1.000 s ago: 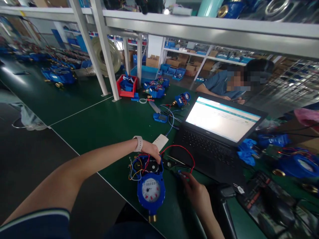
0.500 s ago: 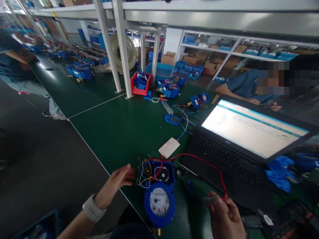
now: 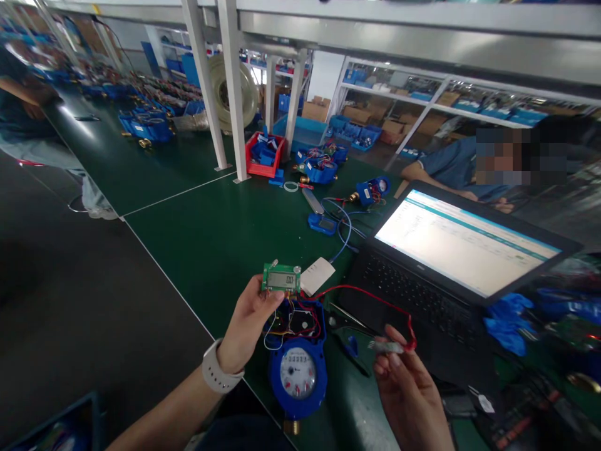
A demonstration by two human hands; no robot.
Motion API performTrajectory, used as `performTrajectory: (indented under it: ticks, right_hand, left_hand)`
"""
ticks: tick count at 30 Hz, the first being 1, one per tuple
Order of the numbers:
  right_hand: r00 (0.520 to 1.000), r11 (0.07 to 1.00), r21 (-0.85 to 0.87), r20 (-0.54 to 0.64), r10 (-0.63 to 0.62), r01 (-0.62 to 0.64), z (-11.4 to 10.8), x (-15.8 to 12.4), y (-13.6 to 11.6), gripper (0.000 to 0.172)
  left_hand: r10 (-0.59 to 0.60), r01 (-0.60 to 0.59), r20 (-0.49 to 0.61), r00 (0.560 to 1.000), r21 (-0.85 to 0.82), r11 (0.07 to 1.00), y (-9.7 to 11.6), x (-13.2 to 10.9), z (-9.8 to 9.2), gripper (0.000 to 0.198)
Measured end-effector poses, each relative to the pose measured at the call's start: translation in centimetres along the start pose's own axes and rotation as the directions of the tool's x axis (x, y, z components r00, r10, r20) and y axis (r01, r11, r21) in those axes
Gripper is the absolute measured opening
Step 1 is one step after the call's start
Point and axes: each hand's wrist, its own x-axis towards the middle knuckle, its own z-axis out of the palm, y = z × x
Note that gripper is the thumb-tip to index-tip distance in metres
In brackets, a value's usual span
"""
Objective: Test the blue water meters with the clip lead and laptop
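- Pinching a green board with my left hand: thumb on its low front edge, other fingers tucked behind.
- Make the blue meter my clock, its round face the middle. The board is near 12 o'clock, over the open part with thin wires.
- My right hand pinches a little plug between thumb and finger, between 2 and 3 o'clock. Plug and board are well apart.
- A red wire goes from the plug toward the white box, just past 12 o'clock.
- I think a hard tug on the board could pull its thin wires loose.
- Pushing the plug in crooked, or the wrong way round, could bend its pins.
- The red wire could catch on the pliers at 2 o'clock if I swing my hand low.
- My thumb could press too hard and hurt the board's small screen.
- That screen shows zeros; I can't be sure about a dot.
- The meter's face has a row of numbers, too small to read surely.
- The laptop, between 1 and 2 o'clock, has words and a maker's name, all too blurry to read.
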Motion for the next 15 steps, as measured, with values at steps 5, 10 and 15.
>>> performTrajectory:
  ticks: [5,10,15]
  right_hand:
    - [0.975,0.981,-0.088,0.155,-0.157,0.172,3.3,-0.6,-1.3,0.022]
    - [0.879,0.834,-0.315,0.312,-0.360,0.454,5.9,-1.4,-1.1,0.017]
    - [0.792,0.650,-0.458,0.423,-0.441,0.607,6.7,-1.4,-0.9,0.020]
  left_hand:
    - [0.038,-0.040,0.033,0.999,0.057,0.998,-0.4,-1.8,1.4,0.028]
    - [0.016,-0.015,-0.011,1.000,0.041,0.999,-0.9,-3.1,2.5,0.026]
    - [0.003,-0.002,-0.030,1.000,0.031,1.000,-1.1,-3.2,3.1,0.024]
